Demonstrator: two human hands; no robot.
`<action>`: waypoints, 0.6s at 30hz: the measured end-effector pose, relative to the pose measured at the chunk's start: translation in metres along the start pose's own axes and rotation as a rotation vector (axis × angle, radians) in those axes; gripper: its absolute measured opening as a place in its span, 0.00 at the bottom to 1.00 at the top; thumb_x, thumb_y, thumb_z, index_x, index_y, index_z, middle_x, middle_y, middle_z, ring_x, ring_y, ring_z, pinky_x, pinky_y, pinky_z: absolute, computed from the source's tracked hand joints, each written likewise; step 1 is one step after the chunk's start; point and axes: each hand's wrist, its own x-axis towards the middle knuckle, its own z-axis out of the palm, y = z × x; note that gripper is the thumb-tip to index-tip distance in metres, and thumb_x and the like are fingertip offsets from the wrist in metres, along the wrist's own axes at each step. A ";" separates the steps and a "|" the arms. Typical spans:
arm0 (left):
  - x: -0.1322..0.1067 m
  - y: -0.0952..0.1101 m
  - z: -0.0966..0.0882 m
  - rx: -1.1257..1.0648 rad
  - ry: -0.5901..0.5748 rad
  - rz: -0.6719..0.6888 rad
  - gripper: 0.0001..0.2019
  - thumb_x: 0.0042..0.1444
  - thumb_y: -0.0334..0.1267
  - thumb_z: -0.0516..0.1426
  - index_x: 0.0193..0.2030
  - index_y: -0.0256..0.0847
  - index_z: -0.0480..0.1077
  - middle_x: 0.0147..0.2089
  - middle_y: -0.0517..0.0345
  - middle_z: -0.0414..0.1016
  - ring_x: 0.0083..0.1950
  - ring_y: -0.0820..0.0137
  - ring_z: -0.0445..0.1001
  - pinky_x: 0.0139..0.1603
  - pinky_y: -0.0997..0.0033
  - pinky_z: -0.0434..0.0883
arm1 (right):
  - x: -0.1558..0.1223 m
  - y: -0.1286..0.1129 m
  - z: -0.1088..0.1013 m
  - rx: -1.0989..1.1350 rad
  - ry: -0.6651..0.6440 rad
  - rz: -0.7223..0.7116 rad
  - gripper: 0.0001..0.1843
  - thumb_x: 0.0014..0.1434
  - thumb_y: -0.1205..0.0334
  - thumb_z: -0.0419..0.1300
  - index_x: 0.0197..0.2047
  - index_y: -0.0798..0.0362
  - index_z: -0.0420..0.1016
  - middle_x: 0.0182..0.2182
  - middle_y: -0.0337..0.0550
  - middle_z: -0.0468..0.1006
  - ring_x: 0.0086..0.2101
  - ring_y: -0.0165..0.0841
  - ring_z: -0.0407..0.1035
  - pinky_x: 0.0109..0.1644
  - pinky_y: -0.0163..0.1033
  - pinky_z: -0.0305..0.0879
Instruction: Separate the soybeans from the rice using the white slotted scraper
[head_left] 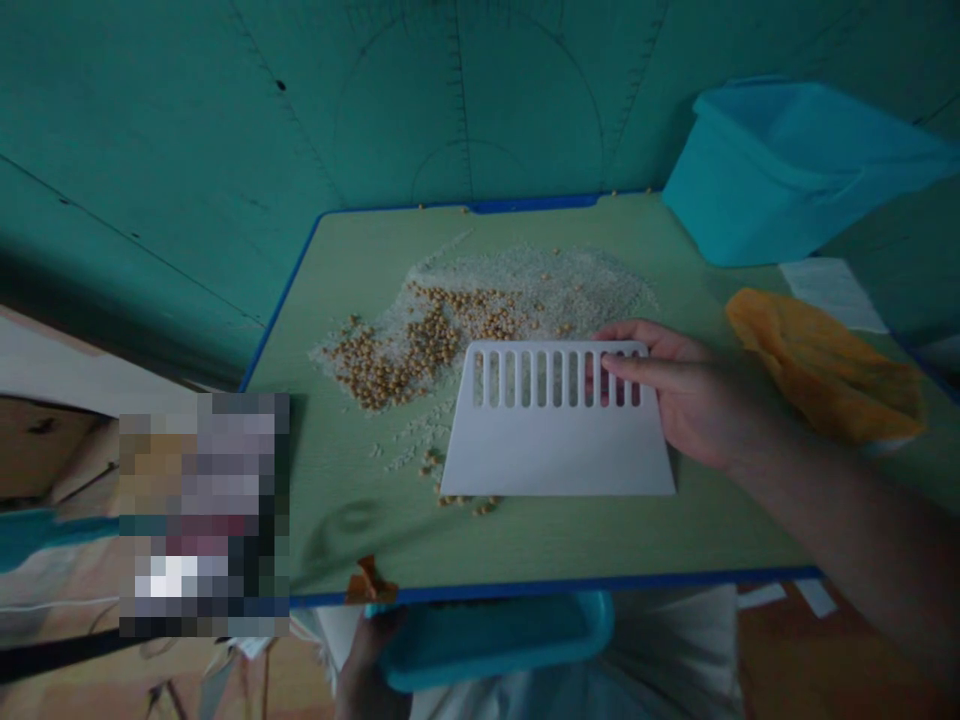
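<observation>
My right hand [686, 395] is closed on the slotted top edge of a white scraper [559, 450], with the thumb over the slots. The scraper's straight lower edge faces me, beside a few loose beans near its left corner. Behind it, tan soybeans [397, 365] lie mixed with white grains that look like rice [577, 285] on the pale green tabletop [720, 530]. At the near edge, my left hand [375, 660] grips the left end of a teal tray [495, 640], which sits below the tabletop's level. Part of that hand is hidden.
A turquoise bin [750, 190] stands at the back right. An orange cloth [825, 370] and a white sheet [836, 290] lie on the right side. Orange tape [369, 583] sticks to the near edge. A green wall [510, 110] rises behind the table.
</observation>
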 end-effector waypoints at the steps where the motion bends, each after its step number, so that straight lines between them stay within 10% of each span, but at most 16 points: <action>1: -0.002 0.000 0.002 -0.023 0.010 -0.005 0.16 0.28 0.38 0.67 0.30 0.49 0.76 0.27 0.64 0.81 0.44 0.52 0.77 0.40 0.59 0.76 | 0.000 0.000 0.000 -0.006 -0.004 -0.004 0.11 0.44 0.65 0.62 0.34 0.47 0.70 0.24 0.35 0.76 0.22 0.32 0.69 0.28 0.38 0.61; 18: -0.010 -0.002 0.010 -0.116 -0.002 -0.068 0.14 0.25 0.35 0.68 0.25 0.48 0.76 0.22 0.65 0.80 0.44 0.50 0.77 0.38 0.59 0.77 | -0.004 0.001 0.001 0.008 -0.022 0.018 0.10 0.43 0.67 0.62 0.32 0.47 0.71 0.22 0.33 0.75 0.20 0.29 0.68 0.25 0.35 0.62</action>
